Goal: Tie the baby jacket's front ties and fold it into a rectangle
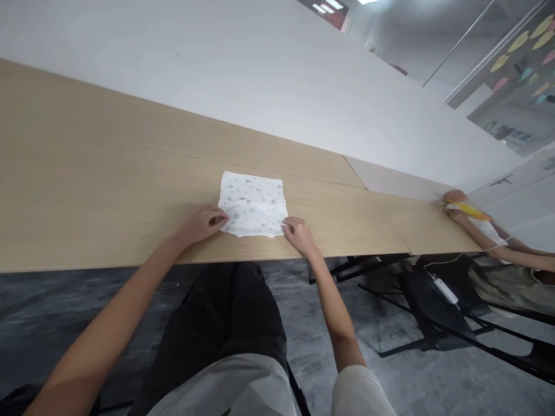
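A white cloth [254,202] with a small scattered print lies spread on the wooden table, roughly square, its near edge a little wavy. At its left edge, near the front corner, my left hand [206,223] pinches the fabric between thumb and fingers. My right hand [298,232] pinches the near right corner the same way. Creases run across the middle of the cloth between both hands.
The long wooden table [108,190] meets a white wall [208,63] behind. Far right, another person's hand [457,216] holds something near a yellow item [468,209]. Black folding chairs [437,312] stand right of me, one with a white power strip [445,290] on it.
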Available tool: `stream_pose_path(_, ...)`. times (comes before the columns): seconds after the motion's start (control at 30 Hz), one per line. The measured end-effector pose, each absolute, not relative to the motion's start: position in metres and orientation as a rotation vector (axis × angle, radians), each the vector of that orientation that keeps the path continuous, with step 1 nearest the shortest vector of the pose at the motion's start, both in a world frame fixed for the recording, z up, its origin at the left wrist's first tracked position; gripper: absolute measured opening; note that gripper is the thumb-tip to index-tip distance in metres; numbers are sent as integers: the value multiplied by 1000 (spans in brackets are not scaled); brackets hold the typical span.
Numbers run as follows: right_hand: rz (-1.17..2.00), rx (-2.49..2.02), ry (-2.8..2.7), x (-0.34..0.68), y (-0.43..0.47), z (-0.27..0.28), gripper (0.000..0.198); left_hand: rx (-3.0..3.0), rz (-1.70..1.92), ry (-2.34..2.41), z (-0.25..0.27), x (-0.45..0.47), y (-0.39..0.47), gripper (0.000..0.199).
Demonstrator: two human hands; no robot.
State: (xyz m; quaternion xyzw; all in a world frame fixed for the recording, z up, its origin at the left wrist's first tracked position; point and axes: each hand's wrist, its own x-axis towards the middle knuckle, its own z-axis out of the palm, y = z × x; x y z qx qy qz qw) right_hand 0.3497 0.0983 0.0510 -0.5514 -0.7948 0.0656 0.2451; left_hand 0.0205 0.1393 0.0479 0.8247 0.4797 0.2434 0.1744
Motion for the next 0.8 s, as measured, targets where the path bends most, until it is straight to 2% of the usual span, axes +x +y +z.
stream_pose_path(0.17,130,-1408,-2337,368,81,45,38,2338,585,1306,46,11,119,59)
stream_pose_path(0.33,15,-1293,-2457,373,60,44,40,2532,432,1174,40,-8,107,76)
stream_pose_path(0.4,-17,-1225,-2465,374,52,42,53,2613,441,1120,37,-12,100,75)
stream_pose_path(0.47,-58,-1158,-2473,375,45,37,66,2657,507,1093,34,-13,92,62)
stream_pose_path(0.53,-96,-1123,-2477,377,41,32,60,2677,573,1072,32,-10,83,42)
stream_pose_path(0.63,-91,-1092,-2474,380,37,26,32,2687,618,1030,32,-4,69,20)
stream_pose_path(0.7,-33,-1043,-2454,381,34,27,21,2658,635,1007,34,-3,62,20)
stream_pose_path(0.8,124,-994,-2357,381,30,34,17,2537,650,993,40,-8,59,25)
